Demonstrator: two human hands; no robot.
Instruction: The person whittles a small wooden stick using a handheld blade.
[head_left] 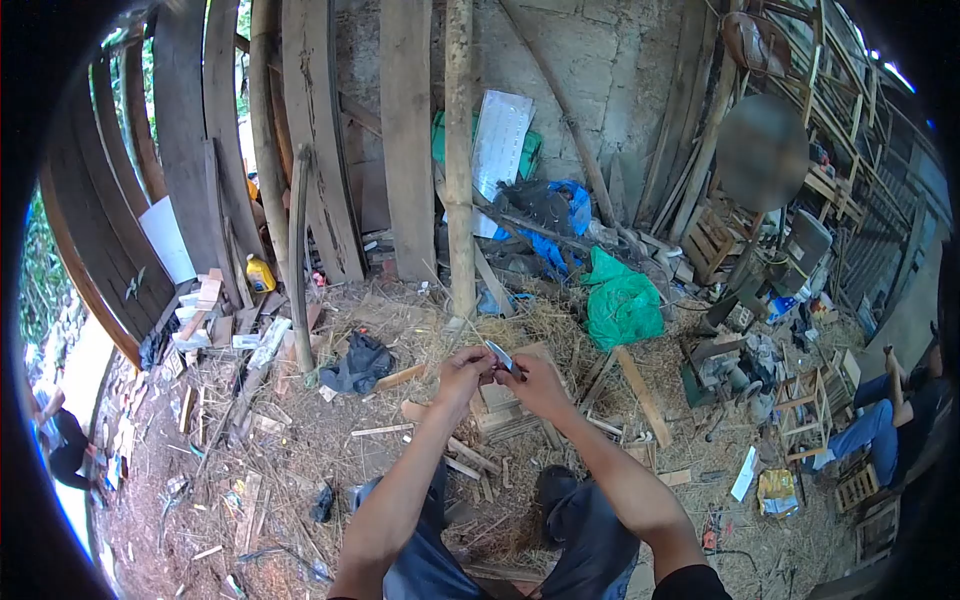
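- Both hands up mid-frame, close together, forearms coming in from the bottom edge.
- Right hand (pixel 537 387): fingers closed on the dark lower end of a thin, shiny blade-like piece (pixel 499 354).
- Left hand (pixel 464 375): fingers curled in, tips at the piece; cannot tell if they clamp it or only touch.
- Blade-like piece: frame centre, between the hands, tilted, tip toward upper left; too small for more detail.
- Wood pieces (pixel 503 418) on the ground, just below the hands in the view.
- Loose plank (pixel 643 397) lying right of the hands, slanted.
- Black plastic bag (pixel 358 364) on the ground, left of the hands.
- Green plastic bag (pixel 622 302), right of centre, above the plank.
- Bamboo pole (pixel 460 150) upright, top centre; white panel (pixel 503 135) leaning just right of it.
- Yellow container (pixel 260 274), left part, near scrap wood.
- Yellow packet (pixel 777 492), lower right, on the ground.
- Small wooden frame (pixel 800 415) standing at right, near a seated person in blue trousers (pixel 877 437).
- Another person (pixel 66 440) at left edge, partly cut off.
- Ground (pixel 330 440): straw, shavings, scraps.
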